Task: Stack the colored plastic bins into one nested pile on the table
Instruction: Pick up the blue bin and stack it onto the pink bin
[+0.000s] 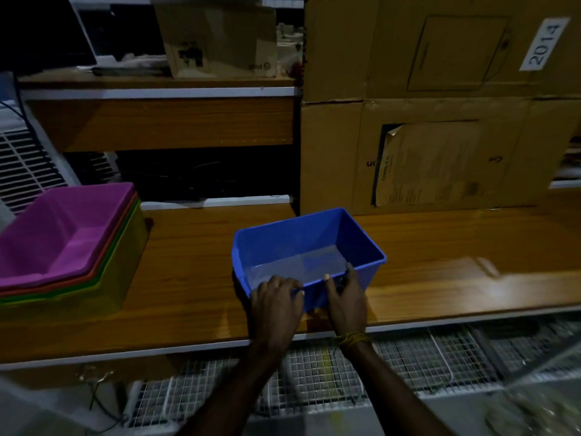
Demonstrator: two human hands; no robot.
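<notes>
A blue plastic bin [309, 243] stands upright on the wooden table [195, 269], near its front edge at the middle. My left hand [275, 305] and my right hand [345, 298] both rest on the bin's near wall, fingers curled over the rim. At the far left sits a nested pile of bins [67, 247]: a purple one on top, then red, green and a yellow-green one at the bottom. The blue bin is apart from that pile by a wide stretch of tabletop.
Large cardboard boxes [440, 121] stand stacked at the back right of the table. A wooden shelf [163, 121] with a smaller box rises behind the middle. White wire grids [345, 376] lie on the floor below the table's front edge.
</notes>
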